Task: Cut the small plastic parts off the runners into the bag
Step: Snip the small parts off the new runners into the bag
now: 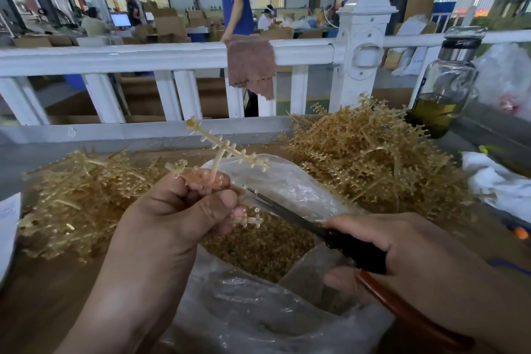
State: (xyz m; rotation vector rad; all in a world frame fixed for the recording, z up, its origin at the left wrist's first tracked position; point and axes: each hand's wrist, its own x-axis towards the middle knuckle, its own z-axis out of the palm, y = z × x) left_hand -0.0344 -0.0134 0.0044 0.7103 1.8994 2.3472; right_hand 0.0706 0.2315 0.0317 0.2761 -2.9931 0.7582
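Left hand [184,210] pinches tan branched plastic runner [227,149] above clear plastic bag [287,181]; right hand [402,253] grips black-handled scissors [316,227], tips at runner just beside left thumb.

The pale amber translucent plastic runner [218,162] at centre is looking smooth and glossy above the clear crinkled plastic bag [287,181]. The dark matt metal scissors [290,213] are showing a glossy reddish handle; a rough brownish terry cloth [251,66] is hanging at upper centre.
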